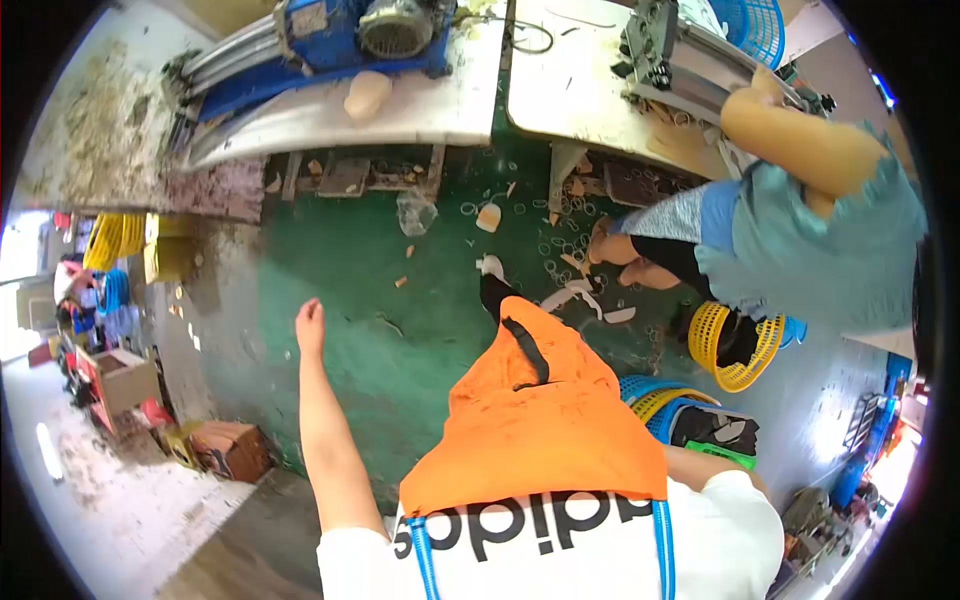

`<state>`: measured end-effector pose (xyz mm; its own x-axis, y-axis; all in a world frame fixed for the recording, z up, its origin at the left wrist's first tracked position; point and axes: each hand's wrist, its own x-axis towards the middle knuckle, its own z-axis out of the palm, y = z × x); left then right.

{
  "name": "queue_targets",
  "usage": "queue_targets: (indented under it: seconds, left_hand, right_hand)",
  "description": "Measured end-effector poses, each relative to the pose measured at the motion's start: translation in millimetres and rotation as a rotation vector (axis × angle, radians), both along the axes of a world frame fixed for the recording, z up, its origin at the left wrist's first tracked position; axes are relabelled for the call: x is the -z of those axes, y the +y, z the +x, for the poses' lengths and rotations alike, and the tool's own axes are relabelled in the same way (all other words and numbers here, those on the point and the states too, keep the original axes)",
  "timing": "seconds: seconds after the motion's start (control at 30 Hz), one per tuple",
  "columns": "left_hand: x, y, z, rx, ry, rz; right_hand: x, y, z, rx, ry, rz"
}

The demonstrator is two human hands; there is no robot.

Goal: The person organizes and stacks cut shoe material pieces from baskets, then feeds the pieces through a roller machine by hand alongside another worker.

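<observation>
My left hand (311, 322) hangs over the green floor at the left, away from any object. Its fingers look curled, but whether anything is in them is too small to tell. My right hand is hidden; only the upper part of that arm shows beside the orange apron (540, 430). One of my feet, in a white shoe (490, 266), is on the floor ahead. Near it lie a cream-coloured piece (488, 218) and a clear plastic bag (416, 214).
Ahead are two white tables (440, 115) with a blue motor machine (345, 35). A co-worker in a teal top (810, 250) leans over the right table. Yellow basket (708, 345) and blue baskets (640, 388) stand at the right. Scraps and rings litter the floor; a cardboard box (228, 450) is lower left.
</observation>
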<state>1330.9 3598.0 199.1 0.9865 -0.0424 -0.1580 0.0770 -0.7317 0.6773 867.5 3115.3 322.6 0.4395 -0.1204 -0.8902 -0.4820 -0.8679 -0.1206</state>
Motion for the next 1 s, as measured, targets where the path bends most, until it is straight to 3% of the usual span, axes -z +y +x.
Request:
queue_targets:
  seconds: [0.07, 0.1, 0.17, 0.2, 0.27, 0.43, 0.5, 0.57, 0.63, 0.67, 0.73, 0.83, 0.87, 0.93, 1.0]
  left_hand:
    - [1.3, 2.5, 29.9, 0.203, 0.040, 0.280]
    - [8.7, -1.0, 28.1, 0.194, 0.068, 0.212]
    - [37.2, -2.3, 19.1, 0.165, 0.393, 0.454]
    - [74.6, 15.3, 10.3, 0.301, 0.514, 0.450]
    - [66.0, -10.6, 15.0, 0.418, 0.858, 0.415]
    - [-1.5, -139.0, 159.1, 0.262, 0.350, 0.132]
    - [-33.1, -184.1, 239.3, 0.276, 0.157, -0.126]
    - [-57.2, -224.0, 308.1, 0.248, 0.099, -0.252]
    - [-75.5, -258.9, 355.2, 0.229, 0.082, -0.361]
    - [-66.2, -270.2, 376.4, 0.266, 0.155, -0.365]
    - [-38.6, -275.7, 404.5, 0.345, 0.307, -0.352]
    - [-21.7, -281.3, 415.6, 0.503, 0.327, -0.261]
    - [-9.6, -279.3, 420.5, 0.532, 0.314, -0.109]
    - [-27.0, -286.4, 417.5, 0.518, 0.511, -0.438]
    - [-44.7, -291.9, 406.5, 0.476, 0.478, -0.399]
  right_hand:
    - [-1.7, 12.7, 45.3, 0.071, 0.001, 0.030]
    - [-4.0, 18.7, 67.0, 0.108, 0.005, 0.049]
    - [-10.5, 30.6, 105.7, 0.167, 0.021, 0.072]
    - [-15.5, 36.7, 123.6, 0.197, 0.031, 0.080]
    - [-24.4, 50.0, 157.1, 0.260, 0.047, 0.093]
    - [-37.3, 85.2, 243.3, 0.455, 0.062, 0.067]
    - [-45.1, 104.7, 283.2, 0.553, 0.077, -0.005]
    - [-49.4, 117.4, 319.0, 0.597, 0.076, -0.133]
    - [-50.9, 143.1, 332.8, 0.580, 0.069, -0.188]
    - [-59.9, 153.9, 346.4, 0.538, 0.008, -0.209]
    - [-79.0, 173.0, 374.3, 0.700, 0.027, -0.262]
    - [-79.2, 211.0, 400.7, 0.851, -0.015, -0.310]
    - [-78.8, 221.7, 405.1, 0.919, -0.043, -0.342]
    - [-80.2, 232.5, 419.3, 0.951, -0.088, -0.310]
    - [-79.0, 237.6, 425.6, 0.966, -0.116, -0.288]
